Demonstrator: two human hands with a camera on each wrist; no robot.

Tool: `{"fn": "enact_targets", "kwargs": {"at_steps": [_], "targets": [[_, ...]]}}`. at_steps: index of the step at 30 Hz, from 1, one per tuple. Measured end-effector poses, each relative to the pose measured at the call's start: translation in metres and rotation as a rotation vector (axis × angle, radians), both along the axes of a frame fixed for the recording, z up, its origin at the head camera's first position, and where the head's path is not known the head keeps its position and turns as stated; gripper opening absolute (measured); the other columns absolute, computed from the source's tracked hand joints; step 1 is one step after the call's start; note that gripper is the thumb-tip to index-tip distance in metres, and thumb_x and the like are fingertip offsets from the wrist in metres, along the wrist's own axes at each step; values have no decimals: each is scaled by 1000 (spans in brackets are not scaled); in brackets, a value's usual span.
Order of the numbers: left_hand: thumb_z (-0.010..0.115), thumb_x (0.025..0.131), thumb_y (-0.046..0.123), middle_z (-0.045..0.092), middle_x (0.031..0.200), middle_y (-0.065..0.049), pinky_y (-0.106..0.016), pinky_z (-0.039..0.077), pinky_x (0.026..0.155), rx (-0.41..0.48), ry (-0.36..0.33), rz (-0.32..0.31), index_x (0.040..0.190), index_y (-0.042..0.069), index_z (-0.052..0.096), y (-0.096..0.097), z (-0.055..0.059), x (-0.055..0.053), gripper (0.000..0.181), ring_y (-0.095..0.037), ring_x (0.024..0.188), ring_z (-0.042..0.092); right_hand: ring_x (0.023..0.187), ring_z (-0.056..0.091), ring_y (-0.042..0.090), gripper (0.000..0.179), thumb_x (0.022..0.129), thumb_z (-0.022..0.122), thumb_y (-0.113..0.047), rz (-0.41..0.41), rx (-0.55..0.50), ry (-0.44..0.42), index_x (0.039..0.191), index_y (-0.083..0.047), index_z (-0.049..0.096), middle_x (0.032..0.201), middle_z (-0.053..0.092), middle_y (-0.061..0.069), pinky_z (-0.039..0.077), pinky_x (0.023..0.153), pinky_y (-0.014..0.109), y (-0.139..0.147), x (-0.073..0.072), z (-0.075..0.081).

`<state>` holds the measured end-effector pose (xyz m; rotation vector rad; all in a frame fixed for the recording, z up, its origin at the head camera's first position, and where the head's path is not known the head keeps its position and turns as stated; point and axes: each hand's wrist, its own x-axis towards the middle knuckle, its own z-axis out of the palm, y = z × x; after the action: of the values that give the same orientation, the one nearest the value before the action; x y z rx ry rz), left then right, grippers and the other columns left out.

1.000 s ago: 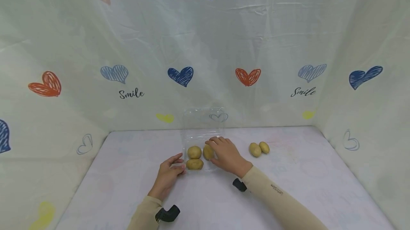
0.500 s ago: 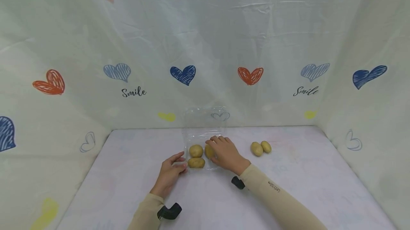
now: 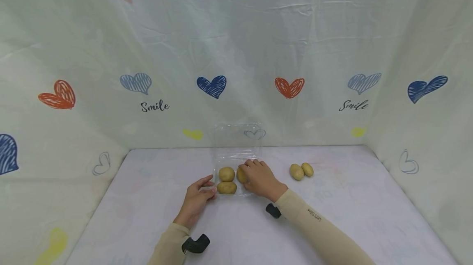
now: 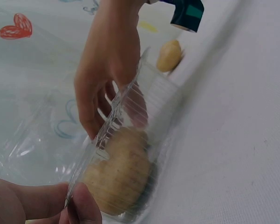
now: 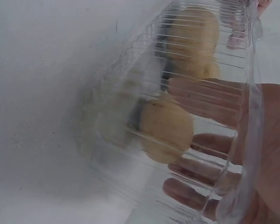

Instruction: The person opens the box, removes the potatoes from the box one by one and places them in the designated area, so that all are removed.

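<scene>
A clear plastic clamshell box point(image 3: 244, 193) stands on the table with its lid point(image 3: 233, 140) raised at the back. My left hand point(image 3: 196, 201) pinches the box's left rim between thumb and finger, as the left wrist view shows. Two potatoes, a rounder one point(image 3: 226, 174) behind a longer one point(image 3: 226, 188), lie in the box's left part. My right hand point(image 3: 263, 179) reaches over the right rim, thumb and fingers around a third potato point(image 5: 165, 130) inside the box. In the head view that hand partly covers this potato.
Two more potatoes, a larger one point(image 3: 297, 172) and a smaller one point(image 3: 307, 169), lie side by side on the white table point(image 3: 332, 215), right of the box. A white cloth with printed hearts point(image 3: 289, 87) hangs behind the table and along its sides.
The right hand's fingers have dipped slightly around the potato in the box. The left hand keeps its place at the rim. The head view has shifted a little.
</scene>
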<state>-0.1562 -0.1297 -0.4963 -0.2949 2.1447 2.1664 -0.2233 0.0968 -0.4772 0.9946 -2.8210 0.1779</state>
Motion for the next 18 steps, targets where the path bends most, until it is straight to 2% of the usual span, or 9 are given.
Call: {"fn": "enact_targets", "kwargs": {"at_steps": [5, 13, 18], "targets": [[63, 95, -18, 56, 123, -23, -23, 60, 73, -1, -2, 1, 146, -14, 51, 0, 0, 0, 53, -13, 83, 64, 111, 64, 33, 55, 84, 92, -25, -19, 4, -41, 129, -6, 68, 120, 67, 12, 56, 96, 48, -3, -1, 2], [62, 95, -18, 55, 125, -25, -23, 60, 74, -1, -4, 0, 147, -14, 50, 1, 2, 0, 53, -15, 85, 64, 105, 66, 33, 47, 82, 93, -21, 1, 1, -38, 121, -10, 70, 112, 67, 9, 58, 94, 49, -4, -2, 3], [62, 95, -17, 56, 124, -25, -23, 60, 73, 0, -2, 2, 147, -14, 51, 0, 2, 0, 53, -15, 84, 65, 106, 65, 33, 47, 82, 93, -21, -1, 5, -71, 121, -10, 71, 113, 68, 9, 58, 94, 48, -5, -3, 3]]}}
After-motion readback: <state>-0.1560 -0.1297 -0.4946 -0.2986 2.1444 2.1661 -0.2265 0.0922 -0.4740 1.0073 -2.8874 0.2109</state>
